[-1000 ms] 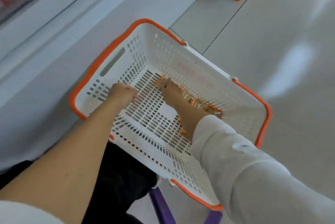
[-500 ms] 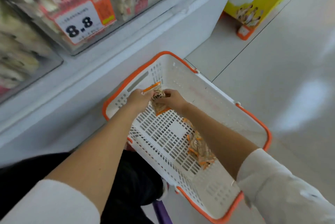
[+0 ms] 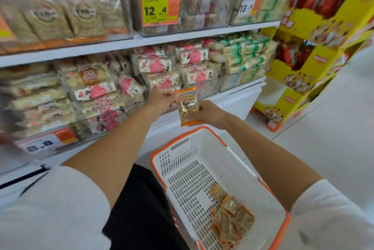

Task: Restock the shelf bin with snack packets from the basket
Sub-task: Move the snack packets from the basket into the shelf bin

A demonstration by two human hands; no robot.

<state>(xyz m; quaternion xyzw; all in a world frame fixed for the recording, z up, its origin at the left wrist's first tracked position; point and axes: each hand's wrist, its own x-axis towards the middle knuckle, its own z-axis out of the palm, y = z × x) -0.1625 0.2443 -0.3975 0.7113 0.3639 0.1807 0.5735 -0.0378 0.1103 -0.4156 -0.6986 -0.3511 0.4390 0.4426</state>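
**Desk:** Head view, shop aisle. What do the hands have?

**Photographer:** Both are on one snack packet (image 3: 187, 108), clear film with orange ends, held upright in front of the lower shelf. The left hand (image 3: 162, 98) pinches its top edge. The right hand (image 3: 208, 114) is curled round its lower half from the right.

**Desk:** And the rest of the stock?

**Photographer:** A small heap of matching packets (image 3: 230, 215) lies in the near corner of the white, orange-rimmed basket (image 3: 182, 142), below the hands.

**Desk:** Which bin is it bound for?

**Photographer:** I cannot tell for certain. The lower bin (image 3: 157, 71) just behind the packet holds white-and-red packs. The upper-left bin (image 3: 60, 12) is blurred, but its orange-edged packs look the closer match. That is a judgement only.

**Desk:** What could go wrong from here?

**Photographer:** Misfiling is the likeliest, since the nearest bin is the wrong colour family and sits within easy reach. The film also looks slick. If the right hand lets go while the left has only an edge pinch, the packet could slip and drop between basket and shelf. The bins look well filled, so a push in could nudge neighbouring packs out.
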